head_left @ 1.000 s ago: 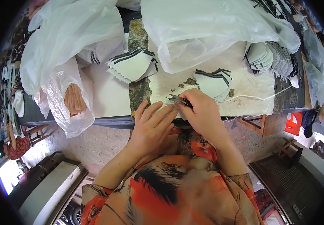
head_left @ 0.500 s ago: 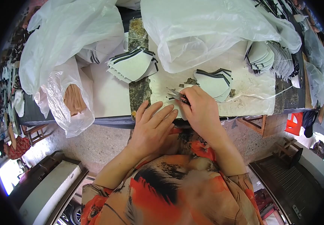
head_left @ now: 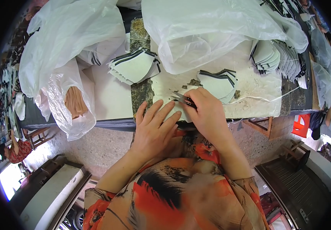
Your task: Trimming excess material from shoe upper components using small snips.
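At the near edge of the worktable, my right hand (head_left: 206, 115) is closed around small snips (head_left: 180, 97) with pale metal blades and a dark handle. The blades point left, over a worn white sheet (head_left: 249, 86). Beside them my left hand (head_left: 152, 128) lies palm down with its fingers spread, fingertips on the sheet's near edge. A pale piece may lie under those fingers, but I cannot make it out. Just beyond my right hand sits a stack of curved white pieces with black edging (head_left: 218, 85). A similar stack (head_left: 134, 67) rests farther left.
Large translucent plastic bags (head_left: 207, 27) cover the far side. An open clear bag at left holds folded brown pieces (head_left: 76, 102). More white pieces (head_left: 267, 57) are bundled at right, near a white cord (head_left: 263, 99). A person (head_left: 18, 150) is at far left, a red stool (head_left: 300, 125) at right.
My left hand's fingers have spread a little wider and shifted slightly left and away from me. My right hand and the snips stay almost in the same place.
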Tool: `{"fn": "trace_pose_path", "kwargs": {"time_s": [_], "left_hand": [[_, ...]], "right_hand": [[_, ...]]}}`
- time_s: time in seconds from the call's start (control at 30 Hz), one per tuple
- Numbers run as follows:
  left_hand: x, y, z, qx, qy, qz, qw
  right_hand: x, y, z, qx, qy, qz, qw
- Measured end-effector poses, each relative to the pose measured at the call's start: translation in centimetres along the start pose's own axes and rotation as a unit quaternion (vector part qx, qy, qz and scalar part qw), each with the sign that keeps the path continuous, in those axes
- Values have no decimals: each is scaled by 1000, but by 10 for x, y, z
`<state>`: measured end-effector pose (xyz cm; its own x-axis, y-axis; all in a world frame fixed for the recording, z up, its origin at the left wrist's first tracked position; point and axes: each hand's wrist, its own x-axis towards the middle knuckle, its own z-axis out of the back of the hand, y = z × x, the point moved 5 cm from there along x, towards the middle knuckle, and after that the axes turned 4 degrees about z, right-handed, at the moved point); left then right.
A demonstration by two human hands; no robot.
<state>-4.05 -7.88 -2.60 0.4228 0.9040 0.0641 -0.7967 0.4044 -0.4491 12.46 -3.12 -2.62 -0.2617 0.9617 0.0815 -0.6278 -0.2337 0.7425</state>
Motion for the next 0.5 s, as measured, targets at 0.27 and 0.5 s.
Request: {"fn": "trace_pose_path", "kwargs": {"time_s": [0.27, 0.5], "left_hand": [[3, -3, 1, 3, -17, 9, 1000], [10, -10, -1, 28, -64, 38, 997]], "right_hand": [[1, -9, 13, -1, -4, -38, 999], [0, -7, 14, -2, -14, -52, 999]]}}
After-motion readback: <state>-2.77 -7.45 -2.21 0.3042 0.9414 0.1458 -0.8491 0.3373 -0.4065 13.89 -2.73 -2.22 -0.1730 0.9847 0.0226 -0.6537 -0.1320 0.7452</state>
